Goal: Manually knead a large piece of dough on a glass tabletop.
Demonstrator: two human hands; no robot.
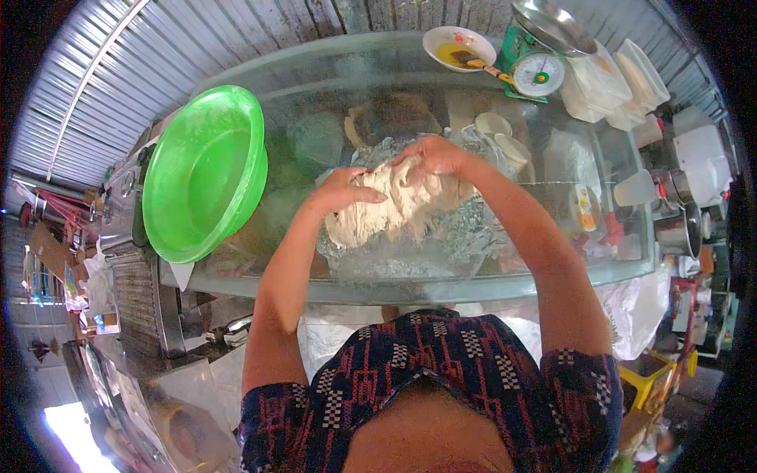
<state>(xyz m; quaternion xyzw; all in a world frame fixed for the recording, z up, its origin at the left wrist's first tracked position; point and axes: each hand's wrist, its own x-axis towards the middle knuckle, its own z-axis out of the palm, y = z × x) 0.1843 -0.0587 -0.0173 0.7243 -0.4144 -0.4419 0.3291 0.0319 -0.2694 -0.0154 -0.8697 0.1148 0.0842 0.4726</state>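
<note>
A rough, pale mass of dough (394,203) lies on the glass-topped counter (378,292), with loose flour and sticky smears around it. My left hand (345,189) grips its left upper side, thumb across the top. On the far right side my right hand (435,158) is curled over the dough, its fingertips partly sunk in or hidden by it. The dough's surface is torn and ridged between the two hands.
To the left stands a big green plastic basin (206,173). At the far right are a bowl (473,38) of yellow liquid with a brush (482,65), a green dial scale (539,75) and clear plastic containers (595,87). A corrugated metal wall (260,35) rises behind the counter.
</note>
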